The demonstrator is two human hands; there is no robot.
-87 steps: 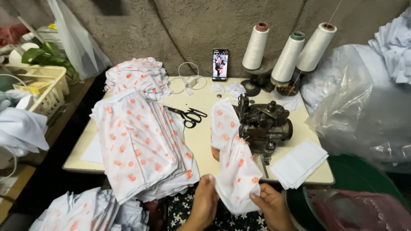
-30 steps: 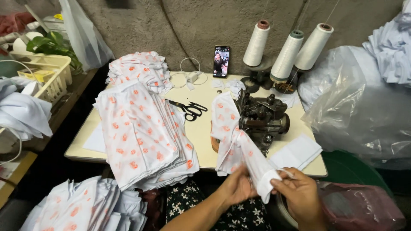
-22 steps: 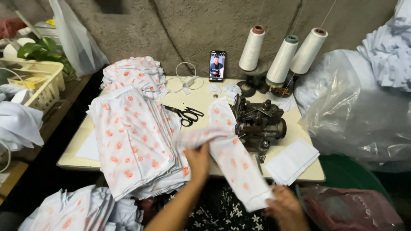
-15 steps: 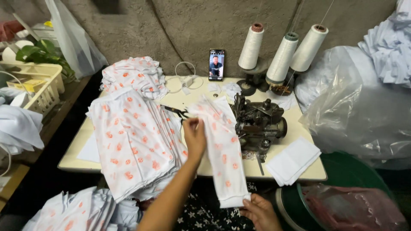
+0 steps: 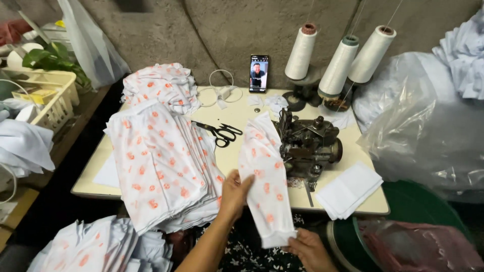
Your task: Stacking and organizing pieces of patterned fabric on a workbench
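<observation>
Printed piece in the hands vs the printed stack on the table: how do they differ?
The printed piece is a single narrow strip; the printed stack is many wider pieces layered together. The piece is held up between the left hand and right hand, its top near the sewing machine; the stack lies flat on the table, draping over the front edge. Both are white fabric with orange-red spots.

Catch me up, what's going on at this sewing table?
A person holds a white, orange-printed fabric piece stretched out in front of a sewing machine: left hand on its left edge, right hand at its bottom end. A stack of matching pieces lies to the left on the table, with scissors between. Three thread cones stand behind the machine.
</observation>
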